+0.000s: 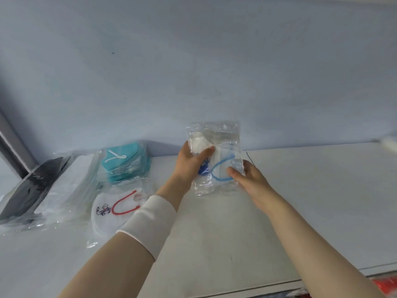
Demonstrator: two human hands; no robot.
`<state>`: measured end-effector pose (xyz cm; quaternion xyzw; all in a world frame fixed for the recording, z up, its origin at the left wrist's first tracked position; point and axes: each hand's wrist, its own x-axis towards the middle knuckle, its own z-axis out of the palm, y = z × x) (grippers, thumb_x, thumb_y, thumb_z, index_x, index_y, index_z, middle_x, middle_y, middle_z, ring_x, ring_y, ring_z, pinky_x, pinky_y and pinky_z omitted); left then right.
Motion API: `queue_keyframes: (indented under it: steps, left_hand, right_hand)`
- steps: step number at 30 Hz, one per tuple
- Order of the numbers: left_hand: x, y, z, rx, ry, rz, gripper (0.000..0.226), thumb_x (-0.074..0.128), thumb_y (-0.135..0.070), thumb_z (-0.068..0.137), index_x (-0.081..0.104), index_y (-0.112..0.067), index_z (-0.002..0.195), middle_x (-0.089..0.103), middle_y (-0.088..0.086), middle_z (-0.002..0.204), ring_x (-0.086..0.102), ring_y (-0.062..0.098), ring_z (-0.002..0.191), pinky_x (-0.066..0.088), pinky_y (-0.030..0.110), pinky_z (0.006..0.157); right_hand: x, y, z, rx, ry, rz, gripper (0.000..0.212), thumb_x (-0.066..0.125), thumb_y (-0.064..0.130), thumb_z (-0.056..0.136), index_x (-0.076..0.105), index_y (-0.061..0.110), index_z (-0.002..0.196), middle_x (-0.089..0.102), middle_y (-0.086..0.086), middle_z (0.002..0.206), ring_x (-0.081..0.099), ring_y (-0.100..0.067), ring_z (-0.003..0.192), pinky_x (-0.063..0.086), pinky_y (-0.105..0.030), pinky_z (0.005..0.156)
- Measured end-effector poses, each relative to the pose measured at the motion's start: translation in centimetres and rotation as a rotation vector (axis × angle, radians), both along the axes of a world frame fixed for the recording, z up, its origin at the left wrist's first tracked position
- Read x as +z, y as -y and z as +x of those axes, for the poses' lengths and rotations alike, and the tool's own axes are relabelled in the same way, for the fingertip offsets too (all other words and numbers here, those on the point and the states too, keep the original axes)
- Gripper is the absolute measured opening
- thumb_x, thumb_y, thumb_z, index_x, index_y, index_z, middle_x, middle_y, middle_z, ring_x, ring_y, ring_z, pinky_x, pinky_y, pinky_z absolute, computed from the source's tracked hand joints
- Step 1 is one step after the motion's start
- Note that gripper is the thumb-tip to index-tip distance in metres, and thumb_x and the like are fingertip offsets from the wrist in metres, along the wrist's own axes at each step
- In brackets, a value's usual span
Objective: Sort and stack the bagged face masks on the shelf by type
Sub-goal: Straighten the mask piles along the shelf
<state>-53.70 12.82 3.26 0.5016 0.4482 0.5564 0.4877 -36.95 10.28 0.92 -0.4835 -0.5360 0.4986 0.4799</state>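
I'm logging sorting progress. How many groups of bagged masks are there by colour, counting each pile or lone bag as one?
Black pile: 1
White pile: 1
Teal pile: 1
Red-looped white mask bag: 1
Blue-looped white mask bag, held by left hand and right hand: 1
Total: 5 groups. The bags within each pile cannot be counted.

I see the bag (217, 134) as clear, glossy, crinkled plastic. Below it the shelf (300, 201) looks smooth, matt white. Left of the bag, teal masks (126, 166) look like soft matt cloth under shiny film. The wristband (150, 220) is white knit cloth.
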Motion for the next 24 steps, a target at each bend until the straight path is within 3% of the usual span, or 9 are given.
queue_keyframes:
  steps: [3,5,6,8,10,14,17,19,24]
  left_hand:
    - [0.2,-0.3,3.5,-0.027,0.057,-0.091,0.023,0.074,-0.020,0.074,0.058,-0.012,0.089,0.060,0.004,0.073,0.058,0.015,0.062,0.047,0.025,0.057]
    - [-0.2,-0.5,6.5,-0.050,0.041,-0.163,0.030,0.075,-0.023,0.077,0.060,-0.007,0.098,0.065,0.008,0.084,0.061,0.020,0.072,0.051,0.030,0.066]
    - [-0.4,-0.7,8.1,-0.070,0.030,-0.200,0.045,0.077,-0.029,0.074,0.060,-0.005,0.107,0.067,0.011,0.092,0.064,0.023,0.079,0.054,0.034,0.072]
    - [-0.4,-0.7,11.7,-0.138,0.011,-0.263,0.063,0.078,-0.041,0.068,0.058,-0.005,0.116,0.068,0.014,0.107,0.067,0.028,0.093,0.056,0.039,0.081]
    - [-0.1,-0.8,15.8,-0.194,0.001,-0.276,0.051,0.071,-0.041,0.079,0.058,-0.005,0.113,0.068,0.012,0.106,0.067,0.027,0.093,0.055,0.037,0.081]
    - [-0.4,-1.3,25.0,-0.218,0.004,-0.276,0.033,0.065,-0.029,0.087,0.060,-0.001,0.103,0.067,0.015,0.098,0.064,0.026,0.084,0.052,0.039,0.087]
    - [-1.6,-1.5,32.6,-0.131,-0.017,-0.306,0.026,0.068,-0.026,0.085,0.060,-0.002,0.093,0.066,0.018,0.100,0.063,0.030,0.086,0.051,0.043,0.089]
    - [-2.5,-1.5,37.2,-0.117,-0.026,-0.347,0.020,0.069,-0.024,0.084,0.059,-0.007,0.081,0.065,0.017,0.097,0.062,0.029,0.086,0.052,0.042,0.088]
    - [-2.8,-3.0,45.7,-0.090,-0.009,-0.406,0.020,0.070,-0.022,0.084,0.057,-0.010,0.074,0.065,0.018,0.097,0.063,0.031,0.088,0.052,0.044,0.089]
  right_hand:
    - [0.4,0.7,3.5,-0.012,-0.063,-0.121,0.024,0.064,0.021,0.086,0.060,0.011,0.107,0.066,-0.008,0.102,0.064,-0.024,0.094,0.052,-0.041,0.088]
    - [0.4,1.0,6.2,-0.081,-0.048,-0.139,0.016,0.066,0.021,0.085,0.062,0.012,0.098,0.067,-0.004,0.091,0.066,-0.017,0.081,0.056,-0.036,0.079]
    - [0.6,1.4,7.6,-0.114,-0.051,-0.151,0.015,0.066,0.020,0.085,0.061,0.013,0.097,0.067,-0.002,0.087,0.066,-0.013,0.073,0.058,-0.030,0.069]
    - [0.7,1.9,11.2,-0.163,-0.068,-0.184,0.017,0.065,0.017,0.086,0.060,0.011,0.101,0.066,-0.003,0.084,0.065,-0.007,0.059,0.052,-0.020,0.051]
    - [0.8,2.5,15.6,-0.195,-0.065,-0.220,0.023,0.064,0.017,0.086,0.060,0.007,0.107,0.066,-0.006,0.086,0.064,-0.009,0.057,0.047,-0.020,0.046]
    - [0.5,3.4,25.1,-0.237,-0.025,-0.255,0.034,0.066,0.022,0.084,0.060,0.000,0.110,0.061,-0.012,0.089,0.054,-0.025,0.071,0.043,-0.028,0.057]
    - [0.3,4.0,31.8,-0.235,-0.044,-0.290,0.017,0.066,0.022,0.085,0.061,0.005,0.089,0.057,-0.006,0.068,0.051,-0.018,0.056,0.042,-0.022,0.047]
    - [0.0,4.4,35.9,-0.271,-0.048,-0.325,0.018,0.067,0.023,0.084,0.058,0.010,0.075,0.052,0.000,0.054,0.047,-0.012,0.045,0.041,-0.020,0.043]
    - [0.3,3.8,44.4,-0.275,-0.084,-0.356,0.019,0.064,0.025,0.086,0.057,0.013,0.073,0.057,0.006,0.045,0.051,-0.009,0.045,0.044,-0.023,0.049]
